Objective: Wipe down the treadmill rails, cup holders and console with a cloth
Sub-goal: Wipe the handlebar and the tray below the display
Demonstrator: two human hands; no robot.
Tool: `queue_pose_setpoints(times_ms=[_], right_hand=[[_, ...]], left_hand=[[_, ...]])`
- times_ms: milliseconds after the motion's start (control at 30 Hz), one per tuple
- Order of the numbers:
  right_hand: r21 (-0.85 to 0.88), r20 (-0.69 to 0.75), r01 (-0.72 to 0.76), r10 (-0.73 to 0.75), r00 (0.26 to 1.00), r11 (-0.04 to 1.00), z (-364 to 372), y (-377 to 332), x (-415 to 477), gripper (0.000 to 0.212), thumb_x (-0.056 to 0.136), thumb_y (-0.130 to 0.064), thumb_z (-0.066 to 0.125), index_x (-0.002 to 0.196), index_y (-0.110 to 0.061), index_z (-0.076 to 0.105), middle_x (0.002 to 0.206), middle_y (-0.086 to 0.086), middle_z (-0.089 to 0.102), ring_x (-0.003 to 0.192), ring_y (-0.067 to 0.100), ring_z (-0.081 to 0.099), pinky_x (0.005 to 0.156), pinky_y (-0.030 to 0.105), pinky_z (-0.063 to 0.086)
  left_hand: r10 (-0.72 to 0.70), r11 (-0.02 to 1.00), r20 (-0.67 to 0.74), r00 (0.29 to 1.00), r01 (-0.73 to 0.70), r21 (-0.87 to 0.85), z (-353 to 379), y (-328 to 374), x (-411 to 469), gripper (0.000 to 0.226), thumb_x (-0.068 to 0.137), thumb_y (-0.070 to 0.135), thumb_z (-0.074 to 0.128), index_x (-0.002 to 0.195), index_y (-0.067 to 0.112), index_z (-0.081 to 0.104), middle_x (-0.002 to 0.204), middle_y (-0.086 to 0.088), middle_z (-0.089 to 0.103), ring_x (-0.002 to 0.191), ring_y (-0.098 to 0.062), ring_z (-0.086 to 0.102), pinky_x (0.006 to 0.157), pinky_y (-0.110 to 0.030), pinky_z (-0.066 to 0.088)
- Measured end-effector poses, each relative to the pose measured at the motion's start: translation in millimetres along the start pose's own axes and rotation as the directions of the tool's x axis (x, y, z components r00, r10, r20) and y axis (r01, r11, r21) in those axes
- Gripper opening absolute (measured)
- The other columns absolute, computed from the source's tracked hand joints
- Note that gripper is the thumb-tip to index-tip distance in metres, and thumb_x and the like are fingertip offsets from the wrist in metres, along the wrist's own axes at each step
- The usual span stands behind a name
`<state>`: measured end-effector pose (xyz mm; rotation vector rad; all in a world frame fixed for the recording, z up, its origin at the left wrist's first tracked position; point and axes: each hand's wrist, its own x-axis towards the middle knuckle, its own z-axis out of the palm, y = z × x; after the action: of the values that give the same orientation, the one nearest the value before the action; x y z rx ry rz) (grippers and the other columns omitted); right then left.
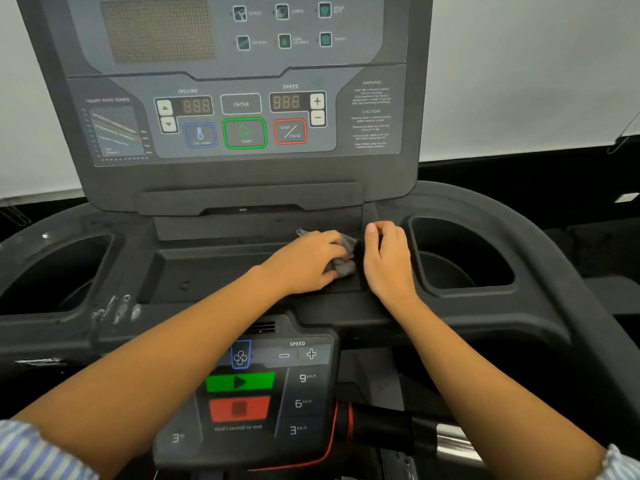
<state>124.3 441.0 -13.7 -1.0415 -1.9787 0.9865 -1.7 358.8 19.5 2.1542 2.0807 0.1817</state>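
Note:
A grey cloth [344,263] lies bunched in the right end of the treadmill's centre tray [207,268]. My left hand [304,261] grips the cloth there. My right hand [388,258] rests with curled fingers on the ridge between the tray and the right cup holder [460,258], just beside the cloth. The left cup holder [59,268] is a deep black recess at the left. The upright console [242,109] with its buttons and displays stands behind the tray.
A lower control panel [256,393] with green and red buttons sits between my forearms. White scuff marks [117,310] show on the front ledge at the left. A chrome handle [453,441] runs at the lower right. A pale wall stands behind.

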Motion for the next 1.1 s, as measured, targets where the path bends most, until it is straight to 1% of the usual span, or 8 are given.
queue_pose_setpoints(times_ms=[100, 233, 400, 600, 733, 833, 967, 1100], right_hand=[[-0.032, 0.038, 0.005, -0.003, 0.999, 0.999, 1, 1, 0, 0.028, 0.100, -0.028, 0.036, 0.112, -0.009, 0.053, 0.104, -0.003, 0.046, 0.093, 0.006, 0.041, 0.075, 0.008, 0.024], [-0.056, 0.046, 0.000, 0.002, 0.999, 0.998, 2, 1, 1, 0.029, 0.100, -0.030, 0.034, 0.111, -0.010, 0.052, 0.102, -0.005, 0.046, 0.094, 0.006, 0.042, 0.076, 0.010, 0.026], [-0.054, 0.052, 0.020, -0.018, 0.999, 0.998, 5, 4, 2, 0.028, 0.100, -0.030, 0.035, 0.106, -0.010, 0.053, 0.101, -0.001, 0.050, 0.093, 0.007, 0.041, 0.074, 0.010, 0.025], [-0.064, 0.062, 0.022, -0.018, 0.998, 0.998, 3, 4, 0, 0.030, 0.100, -0.033, 0.033, 0.102, -0.011, 0.052, 0.098, 0.000, 0.051, 0.092, 0.009, 0.044, 0.078, 0.017, 0.029], [-0.066, 0.080, 0.019, -0.014, 0.997, 0.998, 3, 4, -1, 0.026, 0.100, -0.033, 0.032, 0.096, -0.015, 0.050, 0.095, -0.001, 0.051, 0.091, 0.010, 0.045, 0.077, 0.017, 0.028], [-0.076, 0.083, 0.027, -0.021, 0.996, 0.997, 2, 5, -1, 0.026, 0.100, -0.034, 0.032, 0.097, -0.015, 0.051, 0.095, -0.002, 0.051, 0.091, 0.010, 0.046, 0.079, 0.019, 0.031], [-0.097, 0.086, 0.034, -0.025, 0.996, 0.995, 3, 5, 0, 0.029, 0.100, -0.034, 0.033, 0.101, -0.013, 0.053, 0.096, -0.002, 0.051, 0.092, 0.010, 0.046, 0.080, 0.019, 0.032], [-0.118, 0.078, 0.053, -0.044, 0.996, 0.992, 5, 4, -1, 0.029, 0.100, -0.034, 0.034, 0.102, -0.012, 0.053, 0.097, -0.002, 0.052, 0.092, 0.009, 0.046, 0.080, 0.018, 0.032]], left_hand=[[-0.064, 0.995, 0.034, 0.997, 0.066, -0.074, -6, -15, -14, 0.029, 0.084, 0.020, 0.062, 0.113, 0.018, 0.064, 0.117, 0.001, 0.052, 0.105, -0.015, 0.053, 0.080, -0.016, 0.032], [-0.137, 0.984, 0.065, 0.988, 0.143, -0.102, -9, -25, -19, 0.034, 0.083, 0.026, 0.065, 0.117, 0.020, 0.063, 0.118, 0.001, 0.051, 0.107, -0.016, 0.052, 0.088, -0.025, 0.041], [-0.092, 0.980, 0.023, 0.996, 0.094, -0.177, -1, 2, -1, 0.031, 0.082, 0.025, 0.066, 0.112, 0.018, 0.066, 0.114, 0.001, 0.056, 0.105, -0.015, 0.054, 0.092, -0.031, 0.043], [-0.020, 0.959, 0.091, 0.996, 0.045, -0.279, -8, 2, -11, 0.021, 0.081, 0.022, 0.069, 0.101, 0.014, 0.070, 0.093, 0.009, 0.054, 0.085, -0.002, 0.049, 0.073, -0.010, 0.036], [-0.046, 0.976, 0.127, 0.991, 0.072, -0.205, -18, -24, -33, 0.020, 0.078, 0.020, 0.071, 0.096, 0.012, 0.073, 0.090, 0.004, 0.058, 0.085, -0.007, 0.052, 0.076, -0.013, 0.033], [-0.123, 0.971, 0.186, 0.975, 0.157, -0.179, -25, -44, -53, 0.033, 0.073, 0.040, 0.067, 0.094, 0.015, 0.073, 0.082, 0.013, 0.050, 0.084, -0.010, 0.054, 0.081, -0.023, 0.042], [-0.230, 0.948, 0.193, 0.954, 0.265, -0.176, -24, -54, -62, 0.022, 0.077, 0.025, 0.073, 0.098, 0.020, 0.072, 0.090, 0.003, 0.049, 0.086, -0.013, 0.052, 0.083, -0.027, 0.042], [-0.170, 0.955, 0.130, 0.977, 0.196, -0.222, -13, -33, -43, 0.020, 0.076, 0.022, 0.074, 0.095, 0.015, 0.072, 0.084, 0.007, 0.045, 0.082, -0.012, 0.051, 0.081, -0.027, 0.043]])
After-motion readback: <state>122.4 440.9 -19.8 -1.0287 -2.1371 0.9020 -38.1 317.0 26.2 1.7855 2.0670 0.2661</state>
